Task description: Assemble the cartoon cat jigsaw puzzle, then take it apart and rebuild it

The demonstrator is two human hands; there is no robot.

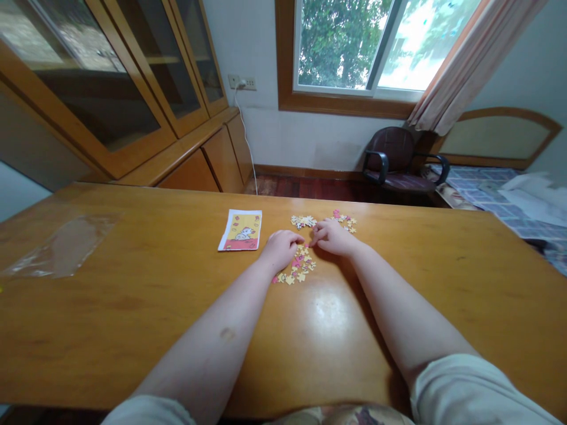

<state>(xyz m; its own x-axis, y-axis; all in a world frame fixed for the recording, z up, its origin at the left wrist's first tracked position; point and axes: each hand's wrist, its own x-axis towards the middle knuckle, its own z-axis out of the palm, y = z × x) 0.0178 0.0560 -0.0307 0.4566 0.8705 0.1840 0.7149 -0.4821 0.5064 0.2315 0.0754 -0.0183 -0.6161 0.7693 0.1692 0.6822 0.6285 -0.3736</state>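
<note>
Loose jigsaw puzzle pieces [303, 265], yellow, pink and white, lie scattered on the wooden table just in front of me. My left hand [282, 249] rests at their left edge with bent fingers drawn together; whatever its fingertips hold is too small to make out. Opposite it, my right hand [333, 236] reaches down with its thumb and fingertips closed at a small pink puzzle piece [308, 245]. Beyond the hands sits a pile of pale puzzle pieces [303, 221]. More pink and yellow puzzle pieces [344, 219] lie behind my right hand, partly hidden by it.
A picture card [241, 231] with a white cartoon animal on yellow and pink lies left of my hands. Farther left is a crumpled clear plastic bag [66, 245]. The wooden table [155, 330] ends before a cabinet [190, 159] and an office chair [394, 156].
</note>
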